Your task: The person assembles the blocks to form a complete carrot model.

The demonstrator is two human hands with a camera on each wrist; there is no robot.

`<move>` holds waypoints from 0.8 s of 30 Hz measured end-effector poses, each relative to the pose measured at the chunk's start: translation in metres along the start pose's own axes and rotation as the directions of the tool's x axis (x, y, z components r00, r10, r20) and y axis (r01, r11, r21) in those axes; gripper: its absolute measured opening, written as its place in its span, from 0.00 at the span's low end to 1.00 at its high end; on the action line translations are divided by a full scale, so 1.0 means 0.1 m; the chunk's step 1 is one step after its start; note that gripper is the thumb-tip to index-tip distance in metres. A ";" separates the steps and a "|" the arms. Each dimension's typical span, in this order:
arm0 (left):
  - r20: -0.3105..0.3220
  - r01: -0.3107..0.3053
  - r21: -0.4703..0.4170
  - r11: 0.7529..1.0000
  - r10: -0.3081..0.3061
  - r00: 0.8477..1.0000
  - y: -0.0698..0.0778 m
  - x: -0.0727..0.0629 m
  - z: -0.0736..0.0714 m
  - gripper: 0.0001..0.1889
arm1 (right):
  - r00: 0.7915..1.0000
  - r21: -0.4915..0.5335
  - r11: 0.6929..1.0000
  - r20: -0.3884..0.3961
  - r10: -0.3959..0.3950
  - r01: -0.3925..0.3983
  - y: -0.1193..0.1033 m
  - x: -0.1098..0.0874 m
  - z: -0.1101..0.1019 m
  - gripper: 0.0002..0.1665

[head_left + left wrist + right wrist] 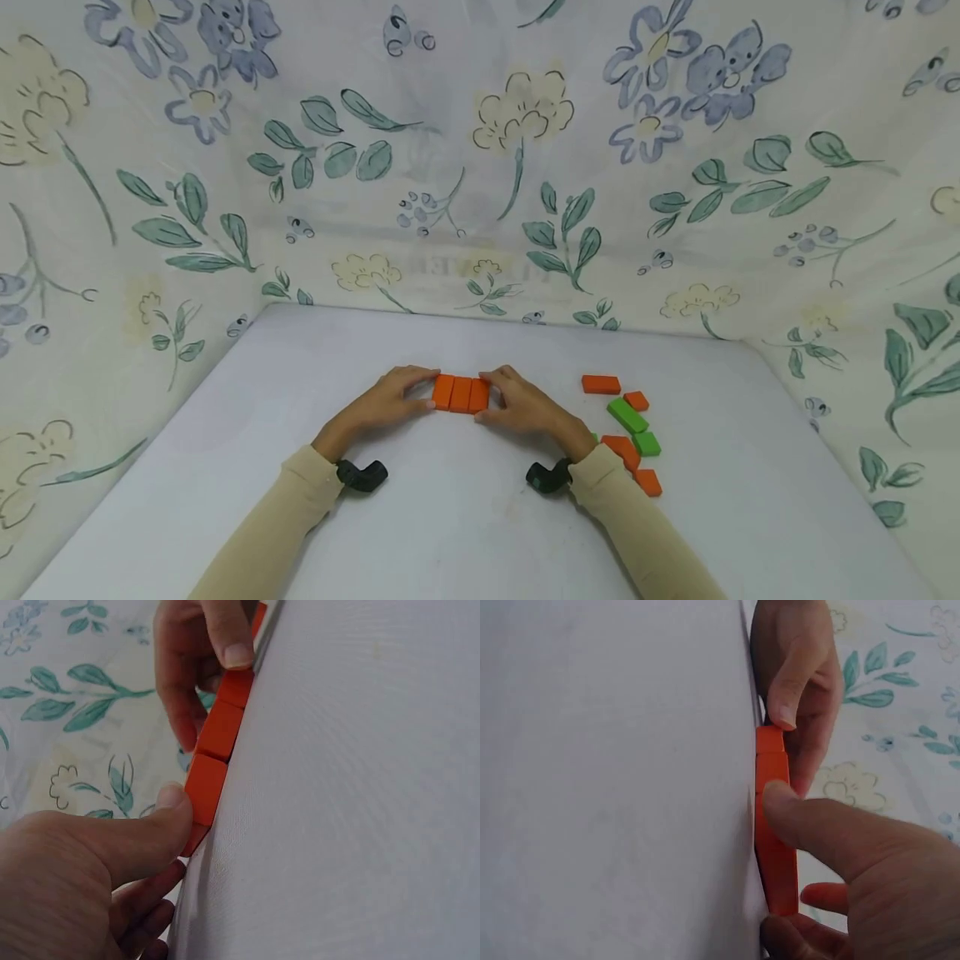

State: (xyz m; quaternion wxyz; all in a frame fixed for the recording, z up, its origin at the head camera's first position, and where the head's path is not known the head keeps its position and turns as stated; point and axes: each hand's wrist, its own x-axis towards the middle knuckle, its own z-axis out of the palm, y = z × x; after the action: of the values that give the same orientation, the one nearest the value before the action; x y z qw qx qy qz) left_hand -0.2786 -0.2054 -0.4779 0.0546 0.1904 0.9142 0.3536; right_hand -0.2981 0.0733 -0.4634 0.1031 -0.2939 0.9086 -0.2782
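Note:
Three orange blocks lie side by side in a tight row on the white table. My left hand (381, 403) grips the left block (443, 392), thumb at its near end and fingers at the far end. At the other side, my right hand (522, 404) holds the right block (479, 396) the same way. Between them the middle block (461, 395) touches both neighbours. In the left wrist view, the left thumb (171, 806) presses a corner of the end block (206, 784). The right wrist view shows the right thumb (780, 802) against an orange face.
To the right lie loose pieces: an orange bar (601, 384), a small orange block (636, 401), a green bar (627, 414), a green block (646, 443) and more orange pieces (648, 482) near the right forearm. Floral cloth (450, 208) hangs behind the table (337, 333).

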 end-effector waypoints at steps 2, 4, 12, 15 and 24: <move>0.003 -0.015 0.015 1.000 0.015 1.000 -0.01 0.02 0.01 0.30 | 1.000 0.012 1.000 0.013 0.016 -0.016 0.00 -0.01 -0.03 0.45; 0.006 -0.024 0.020 1.000 0.024 1.000 -0.02 0.03 0.02 0.30 | 0.999 0.027 0.999 0.023 0.028 -0.028 -0.02 -0.05 -0.07 0.46; -0.011 -0.054 0.023 0.998 0.054 0.998 -0.01 0.04 0.05 0.30 | 0.998 -0.010 0.998 0.002 -0.057 0.057 -0.12 -0.49 -0.52 0.34; -0.018 -0.055 0.020 0.998 0.056 0.998 0.00 0.03 0.04 0.30 | 0.997 -0.039 0.997 -0.040 -0.062 0.061 -0.10 -0.77 -0.74 0.30; -0.018 -0.038 0.020 0.999 0.038 0.999 -0.02 0.02 0.01 0.30 | 0.972 -0.097 0.994 -0.235 0.025 -0.049 0.27 -1.71 -1.09 0.15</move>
State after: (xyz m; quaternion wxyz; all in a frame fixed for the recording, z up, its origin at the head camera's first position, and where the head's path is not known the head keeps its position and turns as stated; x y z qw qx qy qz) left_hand -0.2812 -0.2049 -0.4797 0.0377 0.2052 0.9142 0.3473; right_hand -0.2111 0.2409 -0.3845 -0.0141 -0.2472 0.9328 -0.2620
